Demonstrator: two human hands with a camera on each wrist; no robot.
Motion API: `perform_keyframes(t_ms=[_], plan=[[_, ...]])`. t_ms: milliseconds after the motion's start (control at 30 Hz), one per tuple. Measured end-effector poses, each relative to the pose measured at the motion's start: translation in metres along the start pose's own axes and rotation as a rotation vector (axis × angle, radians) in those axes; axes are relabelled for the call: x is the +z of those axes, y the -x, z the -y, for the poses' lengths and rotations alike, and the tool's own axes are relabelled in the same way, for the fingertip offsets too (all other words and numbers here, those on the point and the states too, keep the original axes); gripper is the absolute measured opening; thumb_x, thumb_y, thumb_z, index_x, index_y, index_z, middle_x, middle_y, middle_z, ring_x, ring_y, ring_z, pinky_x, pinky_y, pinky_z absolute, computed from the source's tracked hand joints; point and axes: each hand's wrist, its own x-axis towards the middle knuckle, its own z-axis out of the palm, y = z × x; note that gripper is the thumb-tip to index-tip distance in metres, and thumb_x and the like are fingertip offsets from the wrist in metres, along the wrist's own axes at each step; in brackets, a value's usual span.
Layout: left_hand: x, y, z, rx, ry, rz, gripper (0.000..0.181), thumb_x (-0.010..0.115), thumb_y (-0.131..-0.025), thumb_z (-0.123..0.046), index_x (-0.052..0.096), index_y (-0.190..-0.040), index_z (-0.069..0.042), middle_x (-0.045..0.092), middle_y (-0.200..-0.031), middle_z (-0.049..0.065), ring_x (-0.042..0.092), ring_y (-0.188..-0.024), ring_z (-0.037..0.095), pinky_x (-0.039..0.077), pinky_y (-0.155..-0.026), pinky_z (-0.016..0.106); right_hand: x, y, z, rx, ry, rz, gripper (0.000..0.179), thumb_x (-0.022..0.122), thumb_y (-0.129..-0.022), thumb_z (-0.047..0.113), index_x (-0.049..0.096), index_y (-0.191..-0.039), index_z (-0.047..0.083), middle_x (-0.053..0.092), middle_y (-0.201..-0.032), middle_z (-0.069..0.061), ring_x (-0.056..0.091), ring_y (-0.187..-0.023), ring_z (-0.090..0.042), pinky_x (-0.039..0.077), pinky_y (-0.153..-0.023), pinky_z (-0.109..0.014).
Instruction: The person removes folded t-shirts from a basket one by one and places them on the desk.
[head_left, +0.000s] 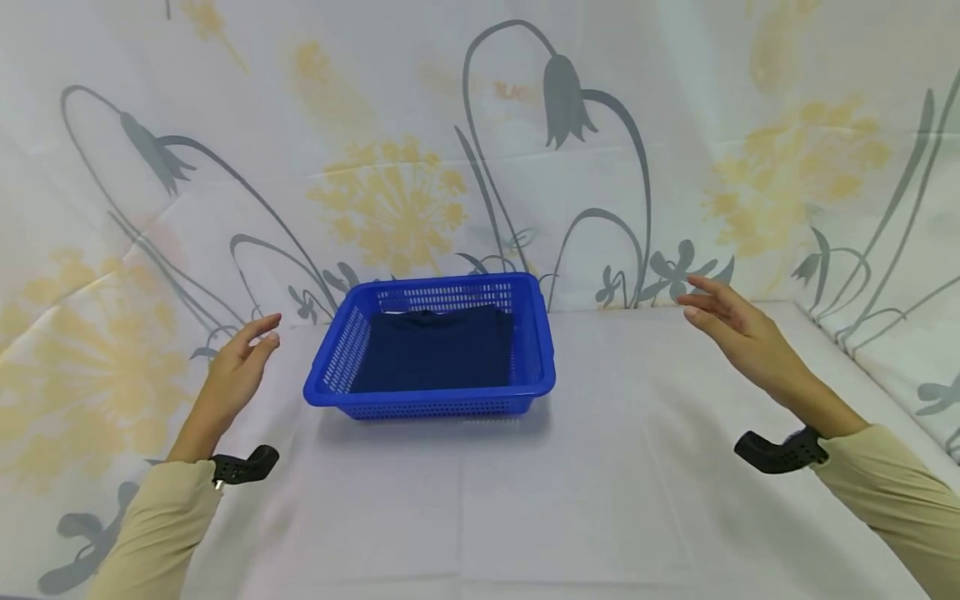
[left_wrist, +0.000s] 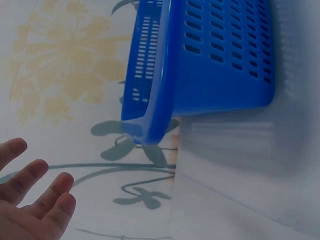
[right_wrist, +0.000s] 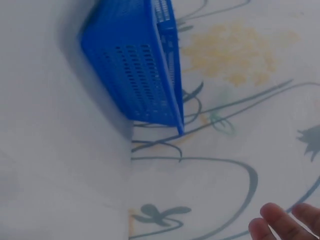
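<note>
A blue plastic basket with slotted sides sits on the white-covered table, left of centre. Inside it lies a dark navy folded cloth, perhaps a garment; its exact kind cannot be made out. My left hand hovers to the left of the basket, fingers relaxed and holding nothing. Well to the right of the basket, my right hand is raised in the air, also holding nothing. Both hands are apart from the basket. The wrist views show fingertips of each hand with the basket's outer wall beyond them.
A white cloth covers the table. Behind it hangs a curtain printed with grey and yellow flowers, which also runs along both sides. Each wrist carries a black strapped device.
</note>
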Motion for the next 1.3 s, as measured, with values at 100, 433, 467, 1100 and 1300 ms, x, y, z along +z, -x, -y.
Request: perform_keyframes(t_ms=[100,433,467,1100,1300], plan=[[0.001,-0.002,-0.003,-0.004,0.075,0.030,0.048,0.034,-0.106,-0.021,0.034,-0.146,0.005,0.039,-0.144,0.026,0.050,-0.118,0.032,0.041,-0.098,0.044,0.006,-0.004,0.005,-0.021,-0.068,-0.011,0.053,0.047,-0.104,0.030,0.030,-0.153,0.019,0.049,-0.139,-0.006,0.045,-0.120,-0.001,0.037,-0.101,-0.037],[0.012,-0.008,-0.017,-0.076,0.272,0.097,0.052,0.036,-0.106,-0.025,0.029,-0.148,0.006,0.037,-0.143,0.026,0.048,-0.109,0.007,0.037,-0.103,0.046,0.026,-0.017,0.020,-0.117,-0.291,0.026,0.048,0.048,-0.103,0.022,0.036,-0.148,0.007,0.056,-0.122,0.013,0.051,-0.112,-0.004,0.039,-0.090,-0.018],[0.013,-0.009,-0.018,-0.083,0.281,0.093,0.053,0.037,-0.106,-0.026,0.029,-0.147,0.006,0.037,-0.143,0.026,0.048,-0.108,0.006,0.039,-0.103,0.043,0.027,-0.018,0.022,-0.113,-0.300,0.034,0.049,0.048,-0.103,0.022,0.036,-0.148,0.006,0.056,-0.123,0.012,0.051,-0.112,-0.004,0.039,-0.090,-0.018],[0.027,-0.019,-0.032,-0.258,0.438,0.113,0.059,0.049,-0.102,-0.023,0.024,-0.149,0.004,0.033,-0.145,0.028,0.036,-0.130,0.040,0.028,-0.108,0.052,0.053,-0.034,0.052,-0.006,-0.469,0.099,0.050,0.052,-0.101,0.027,0.038,-0.145,0.005,0.060,-0.117,0.008,0.050,-0.117,-0.017,0.036,-0.096,-0.034],[0.035,-0.024,-0.034,-0.257,0.444,0.134,0.060,0.051,-0.102,-0.024,0.026,-0.148,0.005,0.036,-0.142,0.028,0.038,-0.126,0.042,0.031,-0.107,0.051,0.065,-0.041,0.064,0.027,-0.475,0.121,0.055,0.053,-0.101,0.028,0.036,-0.146,0.002,0.055,-0.125,-0.005,0.047,-0.121,-0.025,0.032,-0.103,-0.045]])
